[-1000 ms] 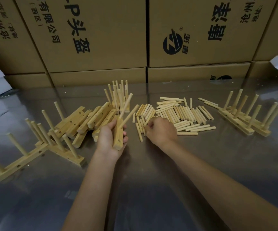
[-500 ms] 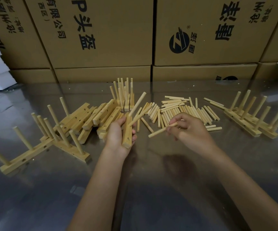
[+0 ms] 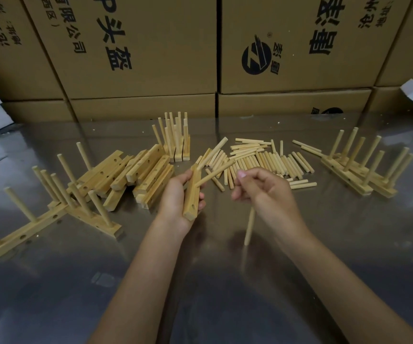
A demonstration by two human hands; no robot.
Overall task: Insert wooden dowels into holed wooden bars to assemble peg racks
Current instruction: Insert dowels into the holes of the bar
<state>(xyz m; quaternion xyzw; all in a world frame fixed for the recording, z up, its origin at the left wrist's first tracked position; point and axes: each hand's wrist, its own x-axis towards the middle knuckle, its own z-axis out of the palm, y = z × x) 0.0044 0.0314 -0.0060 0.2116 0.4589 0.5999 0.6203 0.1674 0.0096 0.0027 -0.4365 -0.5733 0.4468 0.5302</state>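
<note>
Two hands at work on a peg rack over a metal table (image 3: 51, 281).

The left hand (image 3: 175, 204) grips a bar (image 3: 192, 194) with two dowels already in it, near the table's middle; the right hand (image 3: 262, 189), fingers curled, seems to hold a dowel (image 3: 249, 225) pointing down. Loose dowels (image 3: 262, 160) lie just beyond, bars (image 3: 136, 175) to the left, and finished racks (image 3: 359, 167) at far right.

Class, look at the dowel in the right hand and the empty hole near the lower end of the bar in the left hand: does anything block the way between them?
Nothing visible does. The right hand holds a dowel pointing down, beside the bar gripped by the left hand. Only bare table lies beneath the gap, and the empty hole is uncovered.
</note>
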